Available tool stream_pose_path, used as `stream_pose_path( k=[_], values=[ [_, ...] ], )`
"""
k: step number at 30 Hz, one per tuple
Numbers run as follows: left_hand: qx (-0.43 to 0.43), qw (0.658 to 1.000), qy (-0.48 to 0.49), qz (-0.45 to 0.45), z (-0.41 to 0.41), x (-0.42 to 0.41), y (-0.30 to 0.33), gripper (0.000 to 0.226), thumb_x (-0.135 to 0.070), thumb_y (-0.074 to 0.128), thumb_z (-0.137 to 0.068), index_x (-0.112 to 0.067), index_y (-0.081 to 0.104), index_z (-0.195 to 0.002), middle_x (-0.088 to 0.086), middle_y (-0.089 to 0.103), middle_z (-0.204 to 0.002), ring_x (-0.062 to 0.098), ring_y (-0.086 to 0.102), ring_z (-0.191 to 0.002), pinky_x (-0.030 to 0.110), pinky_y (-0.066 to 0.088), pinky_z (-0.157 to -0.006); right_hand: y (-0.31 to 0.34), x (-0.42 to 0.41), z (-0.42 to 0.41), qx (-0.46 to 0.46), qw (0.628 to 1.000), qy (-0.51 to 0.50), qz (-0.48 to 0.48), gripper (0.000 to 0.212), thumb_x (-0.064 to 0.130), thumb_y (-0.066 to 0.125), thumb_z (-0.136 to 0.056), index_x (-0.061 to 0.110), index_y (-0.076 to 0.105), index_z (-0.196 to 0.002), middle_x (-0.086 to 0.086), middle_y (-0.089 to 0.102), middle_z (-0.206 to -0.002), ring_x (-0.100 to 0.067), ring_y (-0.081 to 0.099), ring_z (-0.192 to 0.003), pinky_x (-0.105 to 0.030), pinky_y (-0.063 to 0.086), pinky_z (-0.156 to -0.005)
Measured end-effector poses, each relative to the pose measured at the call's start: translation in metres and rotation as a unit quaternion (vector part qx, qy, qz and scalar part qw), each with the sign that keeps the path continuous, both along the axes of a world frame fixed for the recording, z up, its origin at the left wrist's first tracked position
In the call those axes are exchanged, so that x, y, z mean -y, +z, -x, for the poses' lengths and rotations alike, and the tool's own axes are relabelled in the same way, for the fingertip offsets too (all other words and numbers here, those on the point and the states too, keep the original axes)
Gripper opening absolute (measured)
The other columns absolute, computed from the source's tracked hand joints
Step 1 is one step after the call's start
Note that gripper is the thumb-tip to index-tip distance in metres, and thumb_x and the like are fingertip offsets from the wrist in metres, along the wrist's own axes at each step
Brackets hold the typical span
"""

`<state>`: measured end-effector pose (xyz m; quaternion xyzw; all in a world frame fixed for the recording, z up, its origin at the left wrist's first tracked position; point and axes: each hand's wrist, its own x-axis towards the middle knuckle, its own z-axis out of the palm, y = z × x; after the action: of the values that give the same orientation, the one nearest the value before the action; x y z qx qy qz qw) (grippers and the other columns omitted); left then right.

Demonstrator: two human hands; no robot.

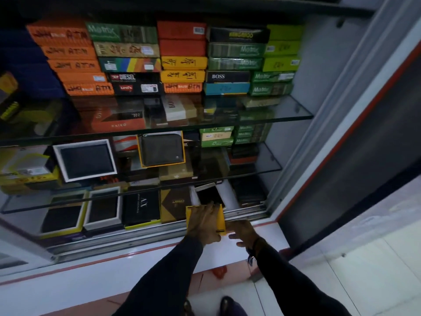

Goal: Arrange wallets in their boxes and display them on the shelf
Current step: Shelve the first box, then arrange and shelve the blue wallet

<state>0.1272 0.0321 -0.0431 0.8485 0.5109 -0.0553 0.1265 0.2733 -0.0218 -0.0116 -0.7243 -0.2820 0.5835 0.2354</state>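
The upper clear glass shelf [300,110] carries five stacks of closed cardboard wallet boxes [182,65], five to a stack, twenty-five in all: six orange, five dark green, four black among them. Below, open display boxes [61,159] holding dark wallets number perhaps five; dim glass blurs them. One flat yellow cardboard box [191,214] is at the front.

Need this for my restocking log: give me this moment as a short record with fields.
place: display cabinet with glass shelves
left hand: holds yellow box from above
right hand: open, at the yellow box's right edge
box position: front of bottom level, right of brown box
top shelf: stacked closed boxes
middle shelf: dark wallet in white-rimmed box
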Motion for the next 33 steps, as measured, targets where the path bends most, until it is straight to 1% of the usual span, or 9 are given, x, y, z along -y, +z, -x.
stream_pose_path(
  k=[4,9,13,16,19,23,27,30,33],
  values=[
    [0.029,0.999,-0.023,0.022,0.002,-0.007,0.012,0.124,-0.047,0.09,-0.055,-0.023,0.024,-0.157,0.007,0.039,-0.151,0.033,0.047,-0.135,0.05,0.039,-0.111,-0.002,0.006,-0.003,-0.049,0.999,0.016,0.0,0.042,0.04,0.053,-0.063,0.018,0.067,-0.095,-0.006,0.069,-0.103,-0.023,0.057,-0.092,-0.031,0.034,-0.072],
    [0.138,0.988,-0.015,0.069,0.029,-0.012,0.035,0.114,-0.052,0.088,-0.052,-0.039,0.032,-0.151,-0.003,0.038,-0.136,0.027,0.05,-0.122,0.041,0.053,-0.093,-0.014,0.002,-0.002,-0.028,0.999,0.02,-0.012,0.015,0.026,0.072,-0.078,0.013,0.076,-0.084,-0.009,0.068,-0.09,-0.02,0.057,-0.077,-0.028,0.027,-0.062],
    [0.22,0.97,-0.003,0.101,0.065,-0.016,0.052,0.093,-0.058,0.081,-0.048,-0.05,0.046,-0.134,-0.012,0.035,-0.134,0.019,0.042,-0.127,0.041,0.052,-0.094,-0.019,0.003,0.003,-0.021,0.997,-0.061,-0.038,0.011,0.007,0.075,-0.071,-0.001,0.069,-0.074,-0.022,0.063,-0.083,-0.019,0.047,-0.048,-0.02,0.024,-0.046],
    [0.265,0.959,0.031,0.089,0.101,-0.018,0.059,0.082,-0.039,0.082,-0.054,-0.043,0.052,-0.13,-0.011,0.042,-0.135,0.016,0.047,-0.128,0.039,0.056,-0.096,-0.015,0.003,0.009,-0.009,0.996,-0.072,-0.054,0.019,0.01,0.076,-0.056,0.002,0.063,-0.068,-0.025,0.066,-0.086,-0.024,0.053,-0.056,-0.028,0.039,-0.049],
    [0.293,0.949,0.049,0.102,0.132,-0.013,0.064,0.075,-0.033,0.084,-0.06,-0.043,0.053,-0.128,-0.015,0.05,-0.126,0.009,0.059,-0.116,0.026,0.058,-0.092,-0.015,-0.002,0.015,0.125,0.99,0.003,-0.059,0.006,0.016,0.076,-0.074,0.016,0.07,-0.073,-0.009,0.07,-0.082,-0.024,0.062,-0.076,-0.037,0.056,-0.076],
    [0.307,0.934,0.177,0.042,0.152,-0.002,0.064,0.047,-0.025,0.082,-0.079,-0.031,0.062,-0.121,-0.005,0.053,-0.113,0.009,0.064,-0.092,0.013,0.049,-0.074,-0.009,-0.007,0.034,0.182,0.977,-0.014,-0.114,0.016,0.016,0.074,-0.069,0.0,0.075,-0.065,-0.011,0.07,-0.065,-0.026,0.064,-0.064,-0.039,0.058,-0.069],
    [0.27,0.911,0.312,-0.013,0.168,0.004,0.056,0.006,-0.007,0.074,-0.086,-0.007,0.077,-0.091,0.012,0.073,-0.1,0.019,0.067,-0.082,0.022,0.049,-0.071,-0.004,-0.011,0.046,0.229,0.96,0.034,-0.157,0.014,0.024,0.077,-0.072,0.016,0.077,-0.062,-0.004,0.071,-0.065,-0.022,0.066,-0.067,-0.026,0.05,-0.064],
    [0.269,0.898,0.341,0.064,0.174,0.017,0.045,0.008,0.0,0.075,-0.085,0.0,0.08,-0.091,0.017,0.079,-0.098,0.025,0.072,-0.093,0.033,0.057,-0.085,-0.005,-0.014,0.053,0.269,0.945,0.077,-0.171,0.022,0.027,0.076,-0.073,0.017,0.072,-0.053,0.004,0.056,-0.053,-0.017,0.055,-0.063,-0.019,0.038,-0.058],
    [0.275,0.885,0.366,0.088,0.164,0.03,0.033,0.011,0.001,0.075,-0.085,0.002,0.08,-0.095,0.017,0.078,-0.102,0.029,0.073,-0.1,0.037,0.059,-0.091,-0.007,-0.015,0.063,0.271,0.94,0.094,-0.184,0.018,0.03,0.078,-0.072,0.012,0.081,-0.072,-0.002,0.072,-0.065,-0.013,0.059,-0.064,-0.016,0.039,-0.061]
  ],
)
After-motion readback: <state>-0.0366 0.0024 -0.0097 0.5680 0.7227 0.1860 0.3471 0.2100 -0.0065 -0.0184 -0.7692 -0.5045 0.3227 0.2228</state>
